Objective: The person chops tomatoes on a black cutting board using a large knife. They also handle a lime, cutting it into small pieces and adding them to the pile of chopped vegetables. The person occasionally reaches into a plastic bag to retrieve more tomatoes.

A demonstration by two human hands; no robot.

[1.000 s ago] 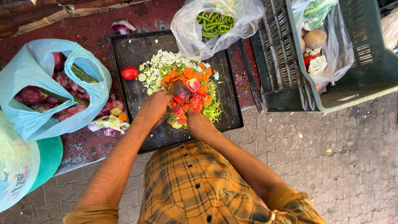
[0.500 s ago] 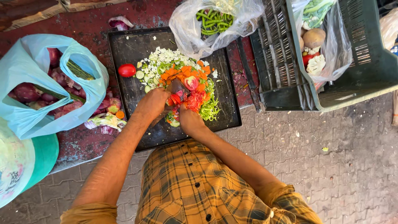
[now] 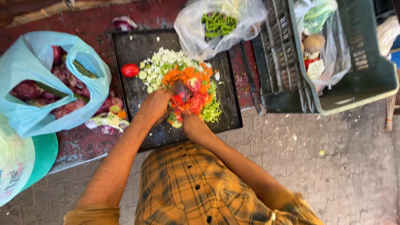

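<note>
Both hands meet over a heap of chopped vegetables point(image 3: 183, 81) lying in the middle of a dark cutting board point(image 3: 137, 46) on the red tabletop point(image 3: 83, 143). The left hand point(image 3: 155, 106) rests at the heap's 7 o'clock edge with its fingers curled over the red and orange pieces; the right hand point(image 3: 195, 127) sits at 6 o'clock, its fingers bent down into the pile; whether either hand clamps anything I cannot tell. The heap shows pale white-green bits at 11 o'clock, orange carrot pieces in the centre, red tomato pieces below them and shredded green at 4 o'clock. One whole tomato point(image 3: 129, 70) lies apart on the board at 9 o'clock of the heap. At 1 o'clock a clear plastic bag point(image 3: 196, 31) of green beans overlaps the board's far edge. At 9 o'clock a pale blue bag point(image 3: 29, 116) holds dark red onions and a cucumber; vegetable scraps point(image 3: 106, 121) lie just beside it. A knife point(image 3: 250, 81) lies between the board and a dark green plastic crate point(image 3: 366, 66) at 3 o'clock, which holds another clear bag point(image 3: 333, 50) of mixed vegetables. Three bags, one crate, one board.
</note>
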